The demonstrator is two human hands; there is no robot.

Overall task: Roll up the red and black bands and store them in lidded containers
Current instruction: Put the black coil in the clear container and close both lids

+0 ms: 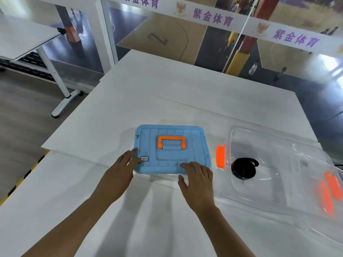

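Two containers sit on the white desk (167, 93): the left one wears a blue lid (171, 149) with an orange handle (171, 141), and the clear tub (278, 182) beside it stands uncovered with the rolled black band (244, 168) lying on its floor. That lid looks like light, stiff, slightly slick plastic, best pressed near its rim. Left hand (120, 173) and right hand (199, 182) rest flat, fingers straight on its near edge, grasping nothing.
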